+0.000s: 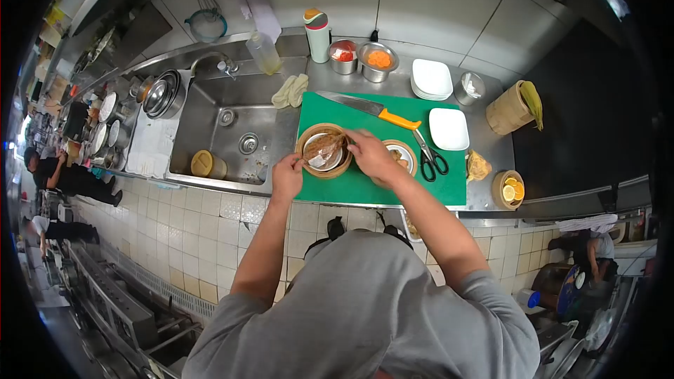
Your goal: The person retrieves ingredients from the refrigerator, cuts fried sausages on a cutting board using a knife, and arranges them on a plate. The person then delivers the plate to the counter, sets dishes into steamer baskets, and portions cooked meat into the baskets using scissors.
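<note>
A clear plastic bag [326,149] of brown food lies over a white bowl in a round bamboo steamer [303,142] on the green cutting board [337,193]. My left hand [287,177] has its fingers pinched at the bag's left end, by the steamer rim. At the upper right end, my right hand [373,158] is closed on the bag, slightly blurred. Partly behind my right wrist sits a second steamer [413,163] with a white dish and brown pieces. Black-handled scissors [430,158] and a yellow-handled knife [375,109] lie on the board.
A sink [242,116] is at the left. Along the wall stand a bottle [317,36], metal bowls [379,62] with orange and red food, and stacked white plates [432,78]. A square plate [448,129] and a basket of orange slices [508,190] are right. Other people work farther off.
</note>
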Demonstrator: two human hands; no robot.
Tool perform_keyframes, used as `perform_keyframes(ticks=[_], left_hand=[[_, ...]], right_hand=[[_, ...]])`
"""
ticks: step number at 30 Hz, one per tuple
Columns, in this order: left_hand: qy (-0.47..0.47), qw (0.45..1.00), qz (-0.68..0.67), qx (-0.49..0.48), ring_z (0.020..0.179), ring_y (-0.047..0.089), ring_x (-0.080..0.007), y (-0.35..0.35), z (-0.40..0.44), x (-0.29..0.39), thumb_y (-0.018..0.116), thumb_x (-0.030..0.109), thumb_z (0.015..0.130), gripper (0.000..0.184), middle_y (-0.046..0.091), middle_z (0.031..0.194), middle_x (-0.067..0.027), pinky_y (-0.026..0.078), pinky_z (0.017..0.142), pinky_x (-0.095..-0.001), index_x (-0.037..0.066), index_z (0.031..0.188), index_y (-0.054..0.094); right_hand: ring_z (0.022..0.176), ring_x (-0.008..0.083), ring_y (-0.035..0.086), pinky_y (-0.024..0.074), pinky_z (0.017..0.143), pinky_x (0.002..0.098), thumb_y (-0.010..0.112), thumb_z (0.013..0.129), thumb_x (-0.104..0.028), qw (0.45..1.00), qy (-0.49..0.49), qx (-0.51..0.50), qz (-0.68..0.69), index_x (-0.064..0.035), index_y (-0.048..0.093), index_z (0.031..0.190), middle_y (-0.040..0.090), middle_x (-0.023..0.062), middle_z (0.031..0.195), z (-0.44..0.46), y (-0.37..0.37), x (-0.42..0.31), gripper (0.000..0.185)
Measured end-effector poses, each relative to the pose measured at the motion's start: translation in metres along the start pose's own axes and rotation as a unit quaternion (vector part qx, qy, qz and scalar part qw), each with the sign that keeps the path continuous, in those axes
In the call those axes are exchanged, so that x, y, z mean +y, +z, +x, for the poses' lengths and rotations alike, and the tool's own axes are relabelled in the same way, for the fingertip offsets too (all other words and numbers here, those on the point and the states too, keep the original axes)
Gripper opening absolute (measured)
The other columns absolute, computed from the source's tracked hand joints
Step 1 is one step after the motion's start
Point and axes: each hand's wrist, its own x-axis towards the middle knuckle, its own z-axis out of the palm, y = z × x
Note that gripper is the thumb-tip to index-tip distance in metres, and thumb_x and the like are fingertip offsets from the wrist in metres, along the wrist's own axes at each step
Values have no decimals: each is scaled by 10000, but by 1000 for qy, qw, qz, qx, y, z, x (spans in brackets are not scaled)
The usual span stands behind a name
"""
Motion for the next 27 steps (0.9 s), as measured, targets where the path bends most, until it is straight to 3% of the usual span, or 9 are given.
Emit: perform_keyframes(ticks=[1, 3, 4, 7, 10, 16, 18, 21, 27], left_hand=[[-1, 1000, -2, -3, 1008, 711, -360, -4, 4, 0, 718, 138, 931, 342, 727, 1169, -211, 561, 877, -419, 42, 1259, 701], [74, 997, -11, 28, 740, 717, -193, -5, 6, -4, 737, 156, 931, 202, 754, 832, -145, 559, 710, -324, -5, 1051, 754], [70, 997, -15, 27, 740, 717, -193, 0, 8, -8, 737, 156, 931, 202, 754, 832, -145, 559, 710, -324, -5, 1051, 754], [107, 988, -88, 65, 713, 704, -180, 15, 10, -21, 751, 117, 914, 143, 747, 796, -134, 556, 698, -322, 7, 1005, 756], [74, 995, -70, 14, 747, 713, -183, 0, 6, -5, 758, 84, 898, 121, 756, 847, -134, 557, 701, -319, 2, 985, 748], [145, 987, -75, 13, 746, 693, -213, -28, 14, 27, 736, 65, 910, 62, 726, 854, -105, 548, 714, -322, 12, 942, 740], [163, 983, -72, 38, 713, 659, -184, -28, 17, 28, 728, 61, 920, 48, 706, 824, -76, 536, 689, -323, 13, 928, 727], [123, 986, -113, -14, 741, 647, -138, -25, 27, 22, 712, 56, 937, 45, 705, 846, -63, 524, 685, -306, 12, 942, 712], [128, 985, -113, -18, 753, 638, -94, -35, 28, 44, 686, 49, 958, 55, 697, 839, -41, 514, 684, -272, 8, 994, 689]], right_hand=[[1043, 389, 649, 533, 922, 459, 620, 970, -121, 1000, 3, -1, -2, -59, 671, 1312, 686, 174, 1127, 12, 16, 8, 352], [1076, 386, 638, 527, 951, 466, 614, 954, -95, 994, 41, -53, -84, -32, 712, 1205, 680, 165, 1092, 27, 43, 16, 277], [1042, 383, 638, 524, 945, 455, 622, 925, -71, 993, 48, -38, -97, -14, 732, 1038, 679, 174, 1038, 30, 51, 18, 168], [985, 383, 637, 535, 896, 462, 628, 882, -37, 989, 3, -62, -135, -12, 710, 917, 682, 174, 963, 34, 47, 14, 92], [948, 372, 636, 538, 847, 473, 635, 843, -17, 992, 1, -12, -128, -21, 691, 861, 688, 160, 912, 31, 51, 10, 59], [918, 394, 645, 531, 808, 488, 632, 871, -34, 990, -25, 3, -141, -31, 681, 884, 695, 170, 921, 28, 33, -15, 50], [903, 406, 646, 529, 799, 495, 631, 882, -41, 992, -1, -3, -127, -40, 680, 894, 692, 176, 918, 30, 23, -30, 51], [884, 424, 649, 524, 788, 510, 627, 898, -52, 995, 23, -2, -94, -53, 674, 910, 684, 190, 910, 30, 22, -33, 49], [897, 434, 652, 519, 801, 521, 619, 917, -60, 997, 34, 6, -75, -30, 641, 927, 677, 213, 924, 40, 17, -47, 39]])
